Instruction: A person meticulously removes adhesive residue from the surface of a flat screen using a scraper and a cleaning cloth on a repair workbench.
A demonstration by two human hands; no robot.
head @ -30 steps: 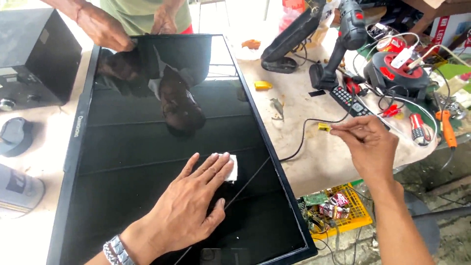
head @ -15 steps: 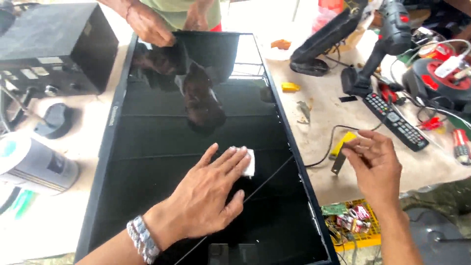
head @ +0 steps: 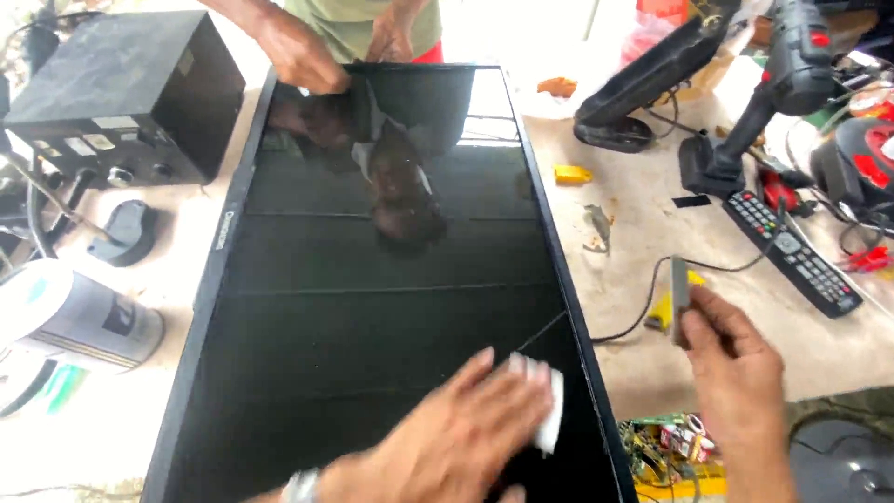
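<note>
Left hand (head: 456, 438) lies flat, fingers spread, pressing a white cloth (head: 549, 410) on the TV screen (head: 372, 307) near its near right edge; the TV lies face-up along the middle of the table (head: 633, 345). Right hand (head: 736, 373) is off the TV's right edge over the table, fingers pinched on a small grey blade (head: 680, 296), yellow piece (head: 663, 312) just beside it. Remote (head: 792, 251) further right, another person's hands (head: 298, 56) on the TV's far edge.

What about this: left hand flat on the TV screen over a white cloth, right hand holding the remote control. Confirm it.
Not quite. In the head view the left hand does press a white cloth on the TV screen, but the right hand holds a small grey blade-like tool; the remote control lies untouched.
</note>
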